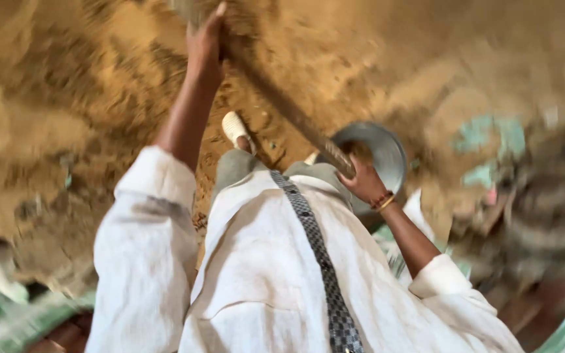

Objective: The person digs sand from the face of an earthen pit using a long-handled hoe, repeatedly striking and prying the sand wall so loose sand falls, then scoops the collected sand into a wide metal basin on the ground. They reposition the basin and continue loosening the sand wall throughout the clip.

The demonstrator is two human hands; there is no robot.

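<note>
**Both hands on a long tool handle over sandy ground**

Here, a long wooden handle (282, 108) runs on a slant from the upper middle of the view down toward the right, above loose brown soil (73, 91). Its far end passes out of the top of the frame, so the head of the tool cannot be made out.

The left hand (205, 40) is closed around the upper stretch of the handle, arm stretched out ahead. The right hand (363, 180) is wrapped around the lower end, close to the body, with a band of red and yellow bangles (383, 200) at the wrist.

Just behind the right hand, a round grey metal pan (380, 153) lies on the ground, partly hidden by hand and handle. Between the two arms, a foot in a pale sandal (235, 127) stands on the soil, near the handle's middle stretch.

The person wears a white long-sleeved shirt (263, 274) with the cuffs rolled back, and a grey checked strap (322, 261) crosses the chest on a diagonal.

Further out, the view is blurred: pale green and white sacking (14, 317) at the lower left, and a teal patch (488, 140) among dark shapes on the right that cannot be told apart.
</note>
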